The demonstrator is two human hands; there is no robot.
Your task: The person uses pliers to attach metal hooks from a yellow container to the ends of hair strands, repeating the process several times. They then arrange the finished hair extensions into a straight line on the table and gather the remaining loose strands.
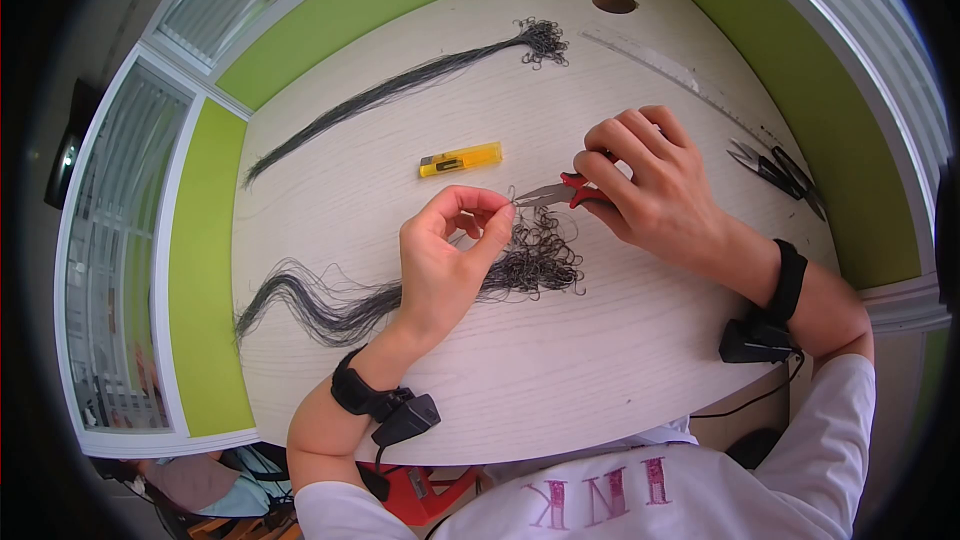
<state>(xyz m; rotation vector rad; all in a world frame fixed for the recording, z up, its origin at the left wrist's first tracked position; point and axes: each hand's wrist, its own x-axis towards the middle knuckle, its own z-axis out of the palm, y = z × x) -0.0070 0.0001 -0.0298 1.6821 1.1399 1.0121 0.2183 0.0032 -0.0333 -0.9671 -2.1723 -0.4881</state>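
My left hand is closed in a pinch, thumb and forefinger on a small fish hook with a fine dark line. In my right hand are small pliers with red-and-black handles. Their grey jaws point left, and the tips meet my left fingertips at the hook. Beneath both hands lies a bundle of hooked lines, its tangle of hooks to the right and its dark strands trailing left in a wave. A yellow lighter rests just beyond my left hand.
Farther back lies a second bundle of hooked lines, its hooks at the right end. A clear ruler and black-handled scissors are at the right. Green partitions border the white table, which has a round hole at the back.
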